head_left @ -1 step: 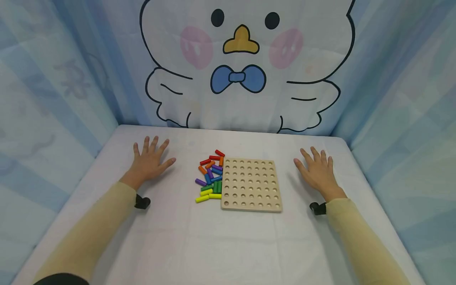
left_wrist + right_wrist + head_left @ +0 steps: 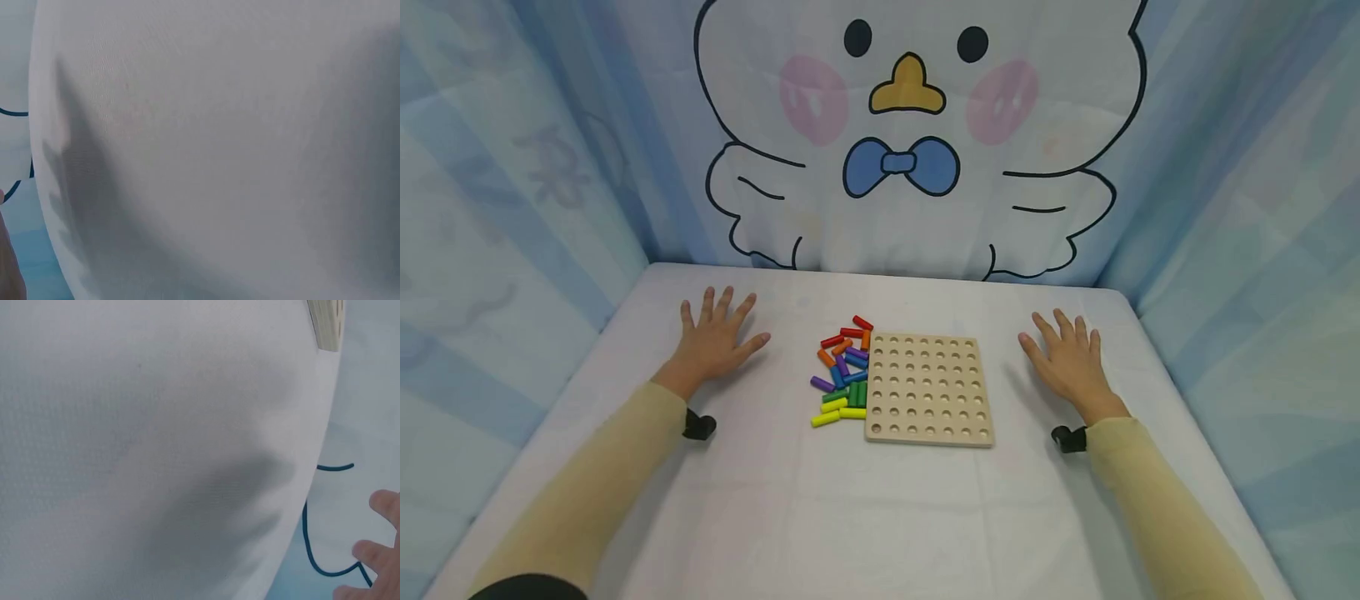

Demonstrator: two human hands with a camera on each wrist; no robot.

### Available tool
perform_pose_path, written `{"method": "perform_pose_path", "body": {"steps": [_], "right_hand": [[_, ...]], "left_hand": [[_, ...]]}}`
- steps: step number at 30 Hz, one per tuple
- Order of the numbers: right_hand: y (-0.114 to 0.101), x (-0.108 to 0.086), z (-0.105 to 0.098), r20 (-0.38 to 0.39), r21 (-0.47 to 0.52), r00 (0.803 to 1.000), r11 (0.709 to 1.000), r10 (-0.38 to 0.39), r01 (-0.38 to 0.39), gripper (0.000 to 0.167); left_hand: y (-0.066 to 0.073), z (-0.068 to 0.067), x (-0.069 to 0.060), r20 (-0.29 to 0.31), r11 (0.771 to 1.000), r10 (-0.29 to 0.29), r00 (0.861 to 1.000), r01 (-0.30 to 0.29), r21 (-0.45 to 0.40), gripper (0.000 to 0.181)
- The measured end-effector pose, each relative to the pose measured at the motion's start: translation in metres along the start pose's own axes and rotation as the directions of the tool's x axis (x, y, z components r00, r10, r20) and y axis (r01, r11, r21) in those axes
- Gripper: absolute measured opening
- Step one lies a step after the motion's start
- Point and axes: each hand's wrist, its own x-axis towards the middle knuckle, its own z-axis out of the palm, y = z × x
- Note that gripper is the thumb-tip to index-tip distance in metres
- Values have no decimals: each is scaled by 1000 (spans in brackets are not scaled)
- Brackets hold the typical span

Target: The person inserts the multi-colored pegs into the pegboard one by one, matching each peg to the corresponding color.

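Note:
A square wooden pegboard (image 2: 920,400) with rows of round holes lies mid-table, no pegs standing in it. Against its left side is a loose pile of short pegs: red (image 2: 862,322), orange (image 2: 827,357), purple (image 2: 822,384), blue (image 2: 838,377), green (image 2: 862,393) and yellow (image 2: 826,420). Left of the pile is my left hand (image 2: 711,342), fingers straight and spread, holding nothing. My right hand (image 2: 1071,362), likewise spread and holding nothing, is right of the board. The right wrist view catches some fingertips (image 2: 375,556) and a board corner (image 2: 325,328); the left wrist view shows mostly cloth and shadow.
A white cloth (image 2: 880,517) covers the table. Behind it hangs a curtain (image 2: 902,233) with a cartoon bird, and blue patterned curtains (image 2: 497,250) close off both sides. Dark straps with small black devices (image 2: 700,427) sit at both wrists.

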Motion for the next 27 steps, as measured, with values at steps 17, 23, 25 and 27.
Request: {"method": "perform_pose_path", "body": {"steps": [17,23,25,27], "right_hand": [[-12,1,13,20,28,999,999,33,-33,71],[-25,-2,18,116,172,993,984,26,-46,55],[-33,-4,19,136,222,990,973,29,-59,52],[-40,-6,20,159,265,987,961,35,-77,49]], "left_hand": [[24,-1,1,12,999,30,999,-30,-16,86],[39,0,-7,-6,994,105,994,-105,-7,70],[46,0,-11,-7,989,145,989,-145,-29,60],[55,1,-15,2,978,193,981,-192,-75,49]]}}
